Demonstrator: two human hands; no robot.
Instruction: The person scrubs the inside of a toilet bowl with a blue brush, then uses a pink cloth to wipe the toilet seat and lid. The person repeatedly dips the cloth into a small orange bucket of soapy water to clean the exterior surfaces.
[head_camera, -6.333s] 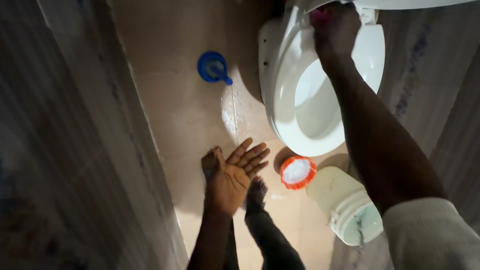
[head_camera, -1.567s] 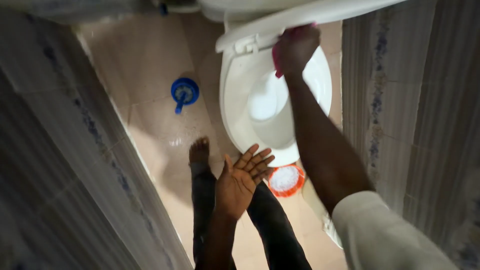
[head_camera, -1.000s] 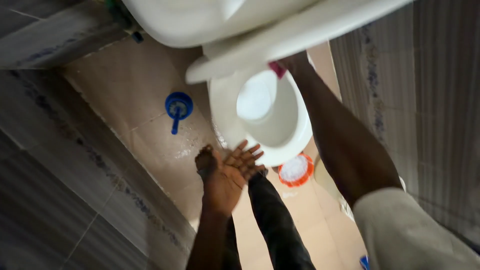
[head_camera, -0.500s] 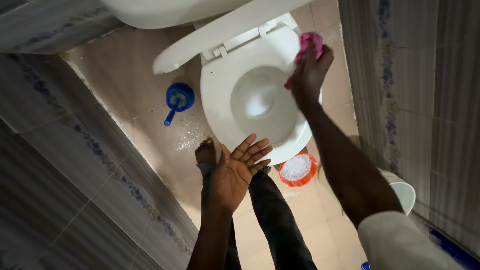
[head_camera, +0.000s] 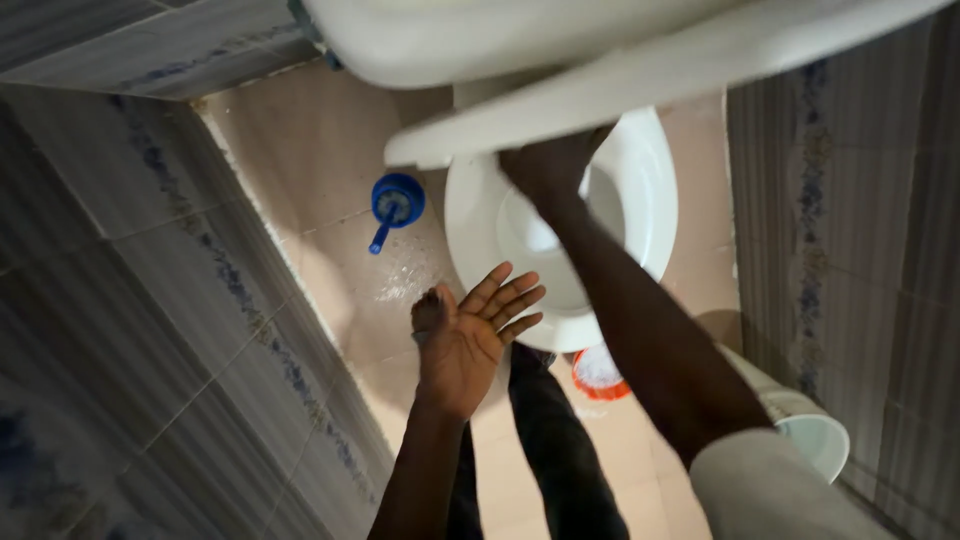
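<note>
My right hand (head_camera: 548, 165) reaches to the back of the white toilet seat (head_camera: 655, 200), just under the raised lid (head_camera: 600, 95). Its fingers are curled and pressed against the hinge area. The pink cloth it held a moment ago is hidden beneath it. My left hand (head_camera: 475, 335) hovers open, palm up and fingers spread, above the front rim of the bowl, touching nothing. Below it my bare foot (head_camera: 428, 308) and dark trouser leg (head_camera: 550, 450) stand on the wet beige floor.
A blue brush holder (head_camera: 397, 200) sits on the floor left of the bowl. An orange bowl of white powder (head_camera: 598, 375) and a white bucket (head_camera: 805, 425) stand by the bowl's front right. Tiled walls (head_camera: 130, 300) close in on both sides.
My right hand moved from the seat's right side to the back left under the lid, and the pink cloth went out of sight. The view tilted. My left hand stayed open.
</note>
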